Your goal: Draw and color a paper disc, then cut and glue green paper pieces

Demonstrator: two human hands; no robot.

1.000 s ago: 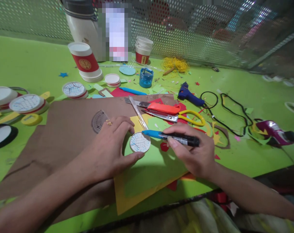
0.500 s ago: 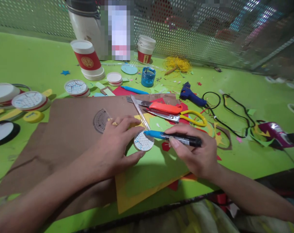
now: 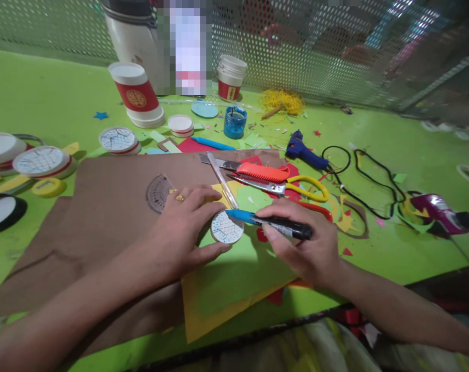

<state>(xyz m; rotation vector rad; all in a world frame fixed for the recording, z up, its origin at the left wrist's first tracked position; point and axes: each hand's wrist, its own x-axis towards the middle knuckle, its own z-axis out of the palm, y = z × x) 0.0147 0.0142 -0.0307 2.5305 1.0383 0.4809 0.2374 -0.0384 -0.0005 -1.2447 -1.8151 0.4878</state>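
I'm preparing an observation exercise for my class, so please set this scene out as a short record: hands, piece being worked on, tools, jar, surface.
Left hand: thumb and forefinger around the edge of a small white disc
Right hand: grips a blue-and-black marker, tip at the disc's far edge
Disc markings: dark lines, blue dabs
Under disc: light green sheet
Cutting tools: orange-handled cutter; yellow-handled scissors
Measuring tool: clear protractor, partly hidden
Jar: uncovered, blue
Surface: bright green table, brown cardboard on it

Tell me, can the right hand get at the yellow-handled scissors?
Probably yes: the scissors lie just beyond the right hand, apparently uncovered, but the marker it holds would likely need putting down.
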